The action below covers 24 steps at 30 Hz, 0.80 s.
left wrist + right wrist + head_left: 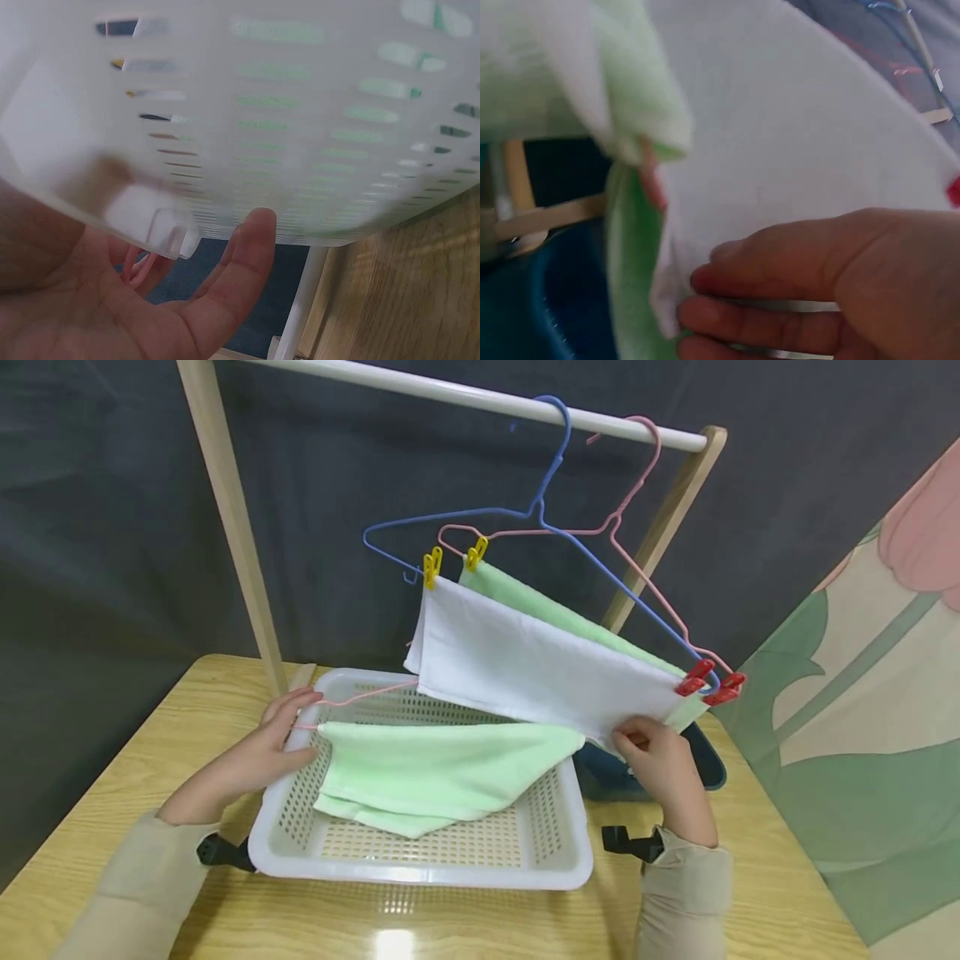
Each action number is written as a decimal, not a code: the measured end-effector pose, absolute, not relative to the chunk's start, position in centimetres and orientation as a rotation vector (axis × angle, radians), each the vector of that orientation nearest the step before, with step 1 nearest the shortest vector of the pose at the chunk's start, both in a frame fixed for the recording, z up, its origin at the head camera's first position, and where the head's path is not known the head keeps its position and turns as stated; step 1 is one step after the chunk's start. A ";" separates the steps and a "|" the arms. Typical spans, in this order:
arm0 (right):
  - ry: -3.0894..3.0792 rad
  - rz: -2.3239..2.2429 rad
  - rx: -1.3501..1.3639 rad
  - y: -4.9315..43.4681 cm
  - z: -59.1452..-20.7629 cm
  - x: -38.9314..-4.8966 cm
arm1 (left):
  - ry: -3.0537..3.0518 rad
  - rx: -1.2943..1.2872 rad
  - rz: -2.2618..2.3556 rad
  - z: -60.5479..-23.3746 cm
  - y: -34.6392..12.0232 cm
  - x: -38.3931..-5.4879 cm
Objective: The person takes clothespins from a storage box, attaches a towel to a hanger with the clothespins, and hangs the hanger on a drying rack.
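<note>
A light green towel [442, 768] hangs folded over a pink hanger [360, 696] above the white basket [420, 872]. My left hand [277, 743] holds the hanger's left end over the basket's left rim, thumb spread below. On the rod, a white towel [540, 660] hangs from a blue hanger [600, 568], held by a yellow clothespin [432, 567] and a red clothespin [695, 677]. With thumb and fingers, my right hand [663, 764] pinches the white towel's lower edge near its right side. Part of the held hanger is hidden behind the towels.
Behind the white towel, another green towel [525, 597] hangs clipped to a second pink hanger [645, 572]. The white rod [450, 392] rests on wooden posts [232, 510]. A dark blue bin [705, 760] stands behind my right hand on the wooden table [765, 877].
</note>
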State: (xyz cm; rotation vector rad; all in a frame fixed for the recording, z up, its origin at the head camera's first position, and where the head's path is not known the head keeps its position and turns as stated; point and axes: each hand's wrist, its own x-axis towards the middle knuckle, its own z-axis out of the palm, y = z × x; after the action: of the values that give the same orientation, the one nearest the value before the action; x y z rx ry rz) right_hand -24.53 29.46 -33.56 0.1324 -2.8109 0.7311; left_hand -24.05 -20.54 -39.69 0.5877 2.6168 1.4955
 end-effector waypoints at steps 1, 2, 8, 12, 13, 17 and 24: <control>-2.818 0.728 0.131 29.6 -33.7 -24.8 | 2.616 0.591 1.497 -39.6 -20.6 -24.1; -2.826 0.727 0.127 29.7 -33.9 -25.1 | 2.615 0.588 1.498 -39.6 -20.7 -24.1; -2.898 0.737 0.059 30.0 -35.0 -26.1 | 2.624 0.572 1.503 -39.6 -21.2 -24.0; -2.940 0.737 0.025 30.3 -35.5 -26.5 | 2.621 0.550 1.522 -39.6 -21.1 -23.9; -2.947 0.728 0.030 30.4 -35.6 -26.7 | 2.625 0.540 1.519 -39.6 -21.1 -23.8; -2.958 0.684 0.057 30.8 -36.6 -27.2 | 2.667 0.531 1.491 -39.6 -21.1 -23.7; -2.973 0.702 -0.037 31.5 -37.7 -27.4 | 2.781 0.585 1.376 -39.5 -20.8 -23.9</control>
State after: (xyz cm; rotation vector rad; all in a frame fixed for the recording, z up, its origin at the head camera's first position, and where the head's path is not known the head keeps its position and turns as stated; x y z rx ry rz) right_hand -27.38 31.45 -37.71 -0.0369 -2.9728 0.7023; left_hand -23.91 -20.79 -39.50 0.5849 2.7814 1.3756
